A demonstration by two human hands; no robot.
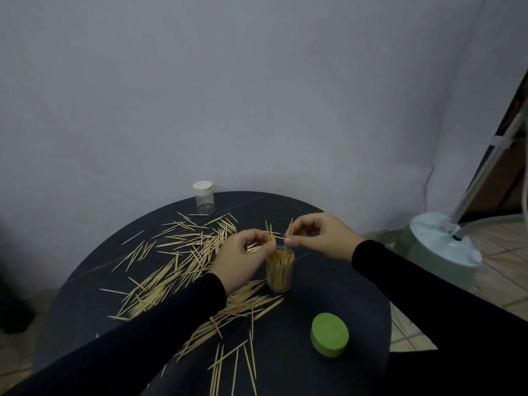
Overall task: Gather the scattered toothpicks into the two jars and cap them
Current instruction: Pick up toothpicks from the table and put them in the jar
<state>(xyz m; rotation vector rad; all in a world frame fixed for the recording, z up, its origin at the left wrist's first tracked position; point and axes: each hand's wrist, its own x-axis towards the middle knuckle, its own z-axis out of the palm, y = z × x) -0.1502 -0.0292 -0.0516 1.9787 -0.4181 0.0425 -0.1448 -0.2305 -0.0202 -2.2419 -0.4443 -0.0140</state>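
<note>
Loose toothpicks (183, 270) litter the table (328, 284) lower-left w/ green lid (329, 338) parked lower-right, while left hand (243, 258) & right hand (320, 238) each pinch a few picks over the open jar (280, 271) at centre, prob. aligning them to drop in; capped jar (204, 197) waits up top.

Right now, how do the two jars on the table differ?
The near jar stands open and packed with toothpicks, between the left hand and right hand; the far jar wears a white cap and looks empty. The near jar's green lid lies apart on the table. Both jars are clear, upright cylinders.
</note>
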